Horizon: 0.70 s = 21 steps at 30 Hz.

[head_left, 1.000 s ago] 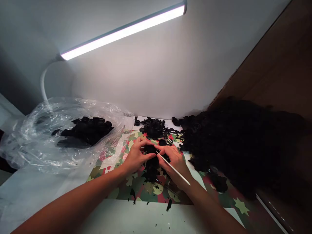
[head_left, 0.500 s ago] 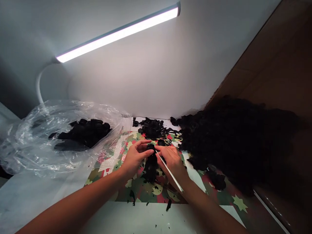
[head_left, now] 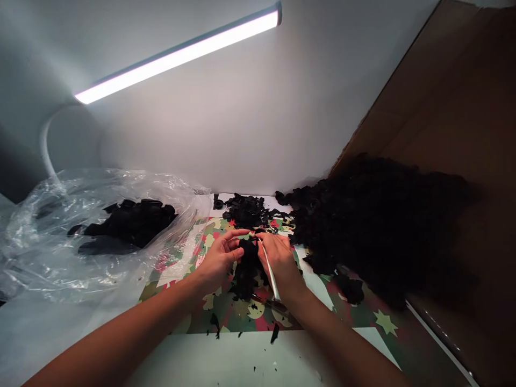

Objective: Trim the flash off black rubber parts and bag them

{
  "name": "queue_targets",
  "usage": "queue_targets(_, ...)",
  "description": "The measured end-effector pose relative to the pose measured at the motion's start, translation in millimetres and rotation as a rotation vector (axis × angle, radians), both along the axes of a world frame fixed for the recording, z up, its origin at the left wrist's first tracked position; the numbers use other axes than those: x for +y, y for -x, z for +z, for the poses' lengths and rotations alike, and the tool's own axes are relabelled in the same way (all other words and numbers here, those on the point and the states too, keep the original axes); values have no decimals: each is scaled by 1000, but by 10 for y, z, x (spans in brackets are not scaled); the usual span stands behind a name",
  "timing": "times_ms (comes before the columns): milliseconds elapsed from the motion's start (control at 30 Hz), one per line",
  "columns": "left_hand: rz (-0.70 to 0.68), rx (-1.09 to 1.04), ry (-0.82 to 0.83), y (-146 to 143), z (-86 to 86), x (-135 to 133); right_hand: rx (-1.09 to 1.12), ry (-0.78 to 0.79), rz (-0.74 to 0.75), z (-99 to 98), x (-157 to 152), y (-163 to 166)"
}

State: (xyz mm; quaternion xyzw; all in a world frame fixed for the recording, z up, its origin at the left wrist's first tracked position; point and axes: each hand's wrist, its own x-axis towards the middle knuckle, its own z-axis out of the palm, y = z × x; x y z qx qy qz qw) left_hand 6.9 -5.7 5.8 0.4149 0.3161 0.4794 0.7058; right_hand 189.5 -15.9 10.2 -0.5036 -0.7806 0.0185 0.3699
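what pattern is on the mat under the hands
Camouflage patches of green, red and cream with pale stars cover the mat; the head view shows it.

Pale wall (head_left: 250, 140), lit bar lamp (head_left: 177, 54) overhead; brown board (head_left: 463, 102) at right

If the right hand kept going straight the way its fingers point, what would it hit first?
Probably the small heap of black scraps just beyond the right hand, which grips a white stick; depth is hard to judge.

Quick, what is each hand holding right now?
Left hand: closed on a bunch of small black pieces.
Right hand: closed on a thin white stick.
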Motion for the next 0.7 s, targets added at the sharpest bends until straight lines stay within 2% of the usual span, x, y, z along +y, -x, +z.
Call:
queue_targets(100, -105, -15, -23, 0, 45, -66, 61, 62, -81, 43, 105, -187)
queue_targets(200, -105, -40, -26, -7, 53, -98, 128, 91, -127, 127, 155, -338)
queue_targets(367, -28, -81, 37, 3, -3, -34, 271, 326, 15, 239, 74, -298)
queue_targets(533, 46, -116, 126, -6, 42, -24, 388, 315, 95, 248, -19, -182)
queue_targets(700, 138, 57, 46, -40, 22, -58, 429, 321, 169, 308, -155, -66)
